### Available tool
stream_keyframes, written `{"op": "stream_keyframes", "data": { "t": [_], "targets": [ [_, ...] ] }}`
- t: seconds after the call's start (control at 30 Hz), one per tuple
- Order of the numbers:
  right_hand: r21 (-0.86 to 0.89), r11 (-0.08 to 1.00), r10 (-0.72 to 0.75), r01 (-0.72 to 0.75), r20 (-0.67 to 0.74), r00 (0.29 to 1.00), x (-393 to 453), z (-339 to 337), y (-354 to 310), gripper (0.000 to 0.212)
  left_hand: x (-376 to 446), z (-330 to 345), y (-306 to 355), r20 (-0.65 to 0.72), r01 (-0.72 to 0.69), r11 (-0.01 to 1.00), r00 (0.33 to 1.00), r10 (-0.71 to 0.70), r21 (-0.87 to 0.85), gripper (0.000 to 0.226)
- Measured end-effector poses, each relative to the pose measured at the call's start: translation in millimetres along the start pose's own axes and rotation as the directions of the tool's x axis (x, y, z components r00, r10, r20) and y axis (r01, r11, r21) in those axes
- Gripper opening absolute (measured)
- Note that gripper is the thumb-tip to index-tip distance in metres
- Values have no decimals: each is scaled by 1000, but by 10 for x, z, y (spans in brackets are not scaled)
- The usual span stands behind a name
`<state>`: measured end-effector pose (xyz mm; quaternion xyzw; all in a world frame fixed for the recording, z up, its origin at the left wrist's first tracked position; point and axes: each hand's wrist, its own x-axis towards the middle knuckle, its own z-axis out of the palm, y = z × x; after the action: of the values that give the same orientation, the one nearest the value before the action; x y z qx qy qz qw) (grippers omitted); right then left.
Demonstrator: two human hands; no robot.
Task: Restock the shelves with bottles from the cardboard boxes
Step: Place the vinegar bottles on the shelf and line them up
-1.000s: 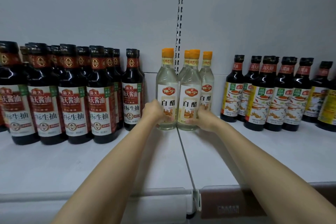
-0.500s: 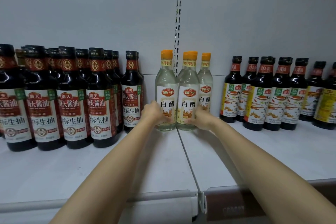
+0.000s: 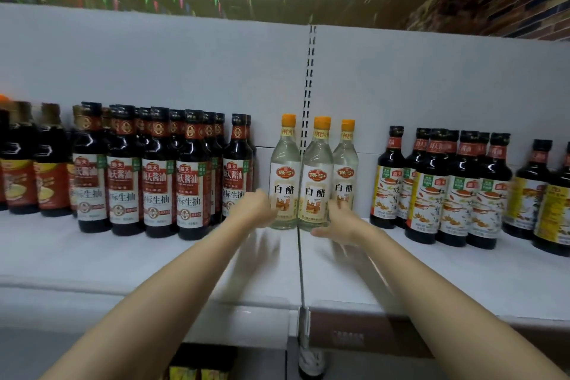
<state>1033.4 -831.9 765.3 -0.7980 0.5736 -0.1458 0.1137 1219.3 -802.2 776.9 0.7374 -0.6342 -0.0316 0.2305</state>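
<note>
Three clear white-vinegar bottles with orange caps stand at the back of the white shelf point(image 3: 160, 259), by the slotted upright. They are the left bottle point(image 3: 284, 170), the middle bottle point(image 3: 317, 176) and the right bottle point(image 3: 346, 173). My left hand point(image 3: 257, 210) is at the lower left side of the left bottle, with its fingers loose against the label. My right hand point(image 3: 336, 222) hovers just in front of the middle and right bottles, fingers spread and thumb pointing left, gripping nothing. Both hands are blurred by motion.
Several dark soy-sauce bottles with red labels point(image 3: 157, 176) fill the shelf on the left. Dark bottles with yellow labels point(image 3: 456, 185) stand on the right. Bare shelf lies in front of the vinegar bottles. The shelf's front rail point(image 3: 348, 336) is near my forearms.
Both hands held the lower parts of the vinegar bottles before. Now the fingers have loosened and the right hand has come away. The view has pulled back and tilted up.
</note>
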Motion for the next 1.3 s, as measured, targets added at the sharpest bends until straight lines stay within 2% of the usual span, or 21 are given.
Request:
{"op": "stream_keyframes", "data": {
  "t": [0.1, 0.3, 0.5, 0.67, 0.83, 1.13, 1.3],
  "targets": [
    [25, 998, -65, 66, -13, 998, -245, 4, -105, 90, -261, -91, -145, -99, 42, 997, 994, -36, 62, 35],
    [164, 954, -266, 252, 65, 962, -723, 175, -717, 89, -1134, -316, -492, -130, 264, 956, 960, -248, 125, 54],
    [187, 855, -505, 483, 93, 858, -1225, 655, -1636, 80, -1971, -701, -1027, -228, 457, 864, 883, -411, 212, 61],
    [176, 757, -652, 629, 142, 745, -1583, 1016, -2410, 75, -2576, -1094, -1736, -324, 599, 773, 788, -523, 209, 60],
    [161, 643, -766, 749, 154, 624, -1860, 1309, -3435, 73, -3155, -1590, -2458, -359, 720, 668, 683, -636, 186, 62],
    [257, 460, -886, 850, 199, 420, -2509, 2054, -5521, 76, -4229, -2523, -4051, -446, 885, 453, 450, -774, 107, 67],
    [279, 410, -906, 868, 231, 354, -2741, 2540, -6270, 78, -4625, -2686, -4822, -439, 921, 385, 371, -818, 61, 65]
  ]
}}
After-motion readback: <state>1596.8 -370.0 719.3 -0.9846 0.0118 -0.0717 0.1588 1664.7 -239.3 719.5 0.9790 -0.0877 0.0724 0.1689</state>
